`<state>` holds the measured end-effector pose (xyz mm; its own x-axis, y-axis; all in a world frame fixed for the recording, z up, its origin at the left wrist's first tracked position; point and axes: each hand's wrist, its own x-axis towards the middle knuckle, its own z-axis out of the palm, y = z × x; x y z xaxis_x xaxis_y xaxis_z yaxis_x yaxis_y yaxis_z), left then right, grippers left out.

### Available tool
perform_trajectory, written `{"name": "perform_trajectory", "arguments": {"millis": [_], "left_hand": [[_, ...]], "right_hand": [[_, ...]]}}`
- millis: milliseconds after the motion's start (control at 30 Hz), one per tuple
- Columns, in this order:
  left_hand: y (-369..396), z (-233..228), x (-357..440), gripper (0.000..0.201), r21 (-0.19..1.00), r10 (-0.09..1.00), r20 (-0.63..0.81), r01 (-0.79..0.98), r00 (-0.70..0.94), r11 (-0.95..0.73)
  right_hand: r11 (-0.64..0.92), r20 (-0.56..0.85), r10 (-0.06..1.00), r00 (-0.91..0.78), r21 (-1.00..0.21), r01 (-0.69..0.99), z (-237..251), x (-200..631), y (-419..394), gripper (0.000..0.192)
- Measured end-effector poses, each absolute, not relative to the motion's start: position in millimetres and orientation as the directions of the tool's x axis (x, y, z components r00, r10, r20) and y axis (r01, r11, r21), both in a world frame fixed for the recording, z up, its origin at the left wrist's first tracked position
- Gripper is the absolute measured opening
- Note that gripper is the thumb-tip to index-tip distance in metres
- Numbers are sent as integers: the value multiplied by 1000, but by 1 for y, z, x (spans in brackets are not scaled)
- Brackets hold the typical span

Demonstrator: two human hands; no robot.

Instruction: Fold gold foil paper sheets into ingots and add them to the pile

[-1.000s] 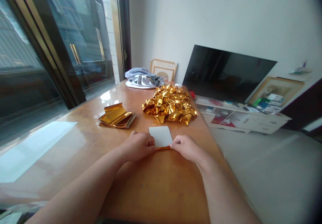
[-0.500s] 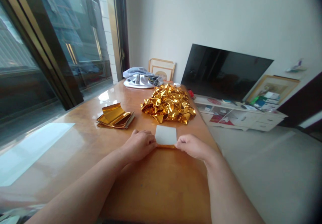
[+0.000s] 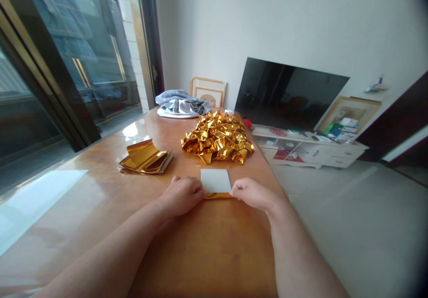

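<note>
A sheet of gold foil paper (image 3: pixel 216 182) lies on the table with its white side up, and its near edge is folded over in a narrow gold strip. My left hand (image 3: pixel 185 194) grips the left end of that folded edge, fingers closed. At the right end my right hand (image 3: pixel 249 193) pinches the same fold between thumb and fingers. Just beyond the sheet rises a heap of folded gold foil pieces (image 3: pixel 219 139). To the left of the heap sits a stack of gold foil sheets (image 3: pixel 147 159), the top ones curling up.
The wooden table (image 3: pixel 207 249) has its right edge beside my right forearm. Bundled cloth (image 3: pixel 180 104) lies at its far end. A pale sheet (image 3: pixel 36 204) covers part of the left side. Past the table stand a television (image 3: pixel 287 95) and a low white cabinet (image 3: pixel 321 153).
The folded gold strip along the near edge looks slightly wider and flatter. Both hands keep hold of its ends. The whole view has shifted a little, so things appear further left.
</note>
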<state>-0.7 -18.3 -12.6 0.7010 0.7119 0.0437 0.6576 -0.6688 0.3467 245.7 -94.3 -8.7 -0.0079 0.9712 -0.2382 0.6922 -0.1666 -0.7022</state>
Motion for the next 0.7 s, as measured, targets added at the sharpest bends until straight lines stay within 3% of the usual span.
{"name": "perform_trajectory", "arguments": {"millis": [700], "left_hand": [[-25, -8, 3, 28, 310, 725, 41, 681, 687, -663]], "right_hand": [[-125, -203, 979, -8, -635, 762, -19, 249, -91, 13]]}}
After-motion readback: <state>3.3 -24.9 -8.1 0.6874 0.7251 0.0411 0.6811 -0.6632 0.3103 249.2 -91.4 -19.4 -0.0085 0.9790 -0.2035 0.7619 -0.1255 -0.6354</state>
